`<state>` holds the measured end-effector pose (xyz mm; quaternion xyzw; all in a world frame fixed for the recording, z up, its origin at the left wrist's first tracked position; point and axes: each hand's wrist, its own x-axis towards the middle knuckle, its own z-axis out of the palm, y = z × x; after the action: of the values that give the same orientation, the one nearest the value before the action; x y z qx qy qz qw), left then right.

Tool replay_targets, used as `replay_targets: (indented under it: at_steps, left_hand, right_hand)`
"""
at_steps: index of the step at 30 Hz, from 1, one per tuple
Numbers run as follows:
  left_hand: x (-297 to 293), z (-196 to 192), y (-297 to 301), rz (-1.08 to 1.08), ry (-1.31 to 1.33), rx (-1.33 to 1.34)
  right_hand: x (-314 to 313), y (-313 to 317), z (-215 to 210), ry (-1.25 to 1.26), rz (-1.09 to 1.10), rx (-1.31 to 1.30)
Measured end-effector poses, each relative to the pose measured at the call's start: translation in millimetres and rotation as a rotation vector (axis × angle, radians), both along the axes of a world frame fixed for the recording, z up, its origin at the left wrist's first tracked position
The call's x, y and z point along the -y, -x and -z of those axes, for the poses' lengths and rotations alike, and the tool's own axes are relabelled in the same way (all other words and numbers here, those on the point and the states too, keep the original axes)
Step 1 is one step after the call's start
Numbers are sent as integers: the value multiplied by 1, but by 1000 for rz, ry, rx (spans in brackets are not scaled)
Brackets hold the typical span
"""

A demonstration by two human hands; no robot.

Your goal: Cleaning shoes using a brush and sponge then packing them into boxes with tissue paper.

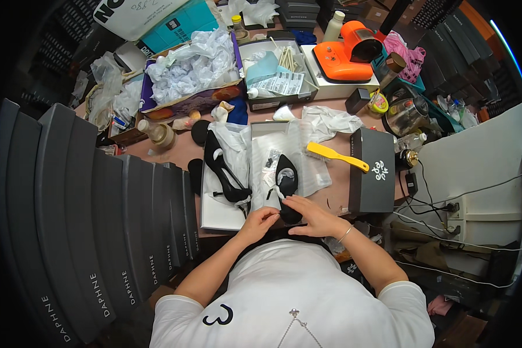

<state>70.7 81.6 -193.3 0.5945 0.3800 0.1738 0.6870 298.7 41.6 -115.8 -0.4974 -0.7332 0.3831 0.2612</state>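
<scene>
A black high-heeled shoe (286, 176) with white paper inside lies on white wrapping in front of me. My left hand (258, 224) is at its near left side, fingers pinched together; what they hold, if anything, is too small to make out. On the shoe's right side my right hand (314, 217) is open, fingers stretched and touching the near part, thumb apart. To the left, the matching black shoe (221, 169) rests on white tissue in an open shoe box (220, 219). A yellow-handled brush (337, 156) lies across the wrapping on the right.
Tall stacks of dark shoe boxes (107, 214) stand at my left. A grey box lid (372, 171) is at the right of the table. Farther back are a box of crumpled paper (194, 66), a tray of supplies (278, 72) and an orange machine (348, 55). Cables (432, 203) hang on the right.
</scene>
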Motion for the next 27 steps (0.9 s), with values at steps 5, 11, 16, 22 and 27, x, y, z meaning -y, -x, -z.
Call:
replay_targets:
  at_steps: [5, 11, 16, 22, 27]
  left_hand:
    - [6, 1, -7, -371, 220, 149]
    - [-15, -19, -20, -218, 966, 606]
    - [-24, -20, -52, -218, 940, 880]
    - [-44, -42, -48, -104, 762, 301]
    - [-31, -48, -59, -357, 829, 411]
  right_hand:
    - [4, 22, 13, 98, 272, -20]
    - [22, 21, -43, -103, 272, -174]
    - [14, 31, -59, 83, 494, -449]
    - [24, 8, -41, 127, 147, -156]
    - [2, -20, -53, 74, -198, -236]
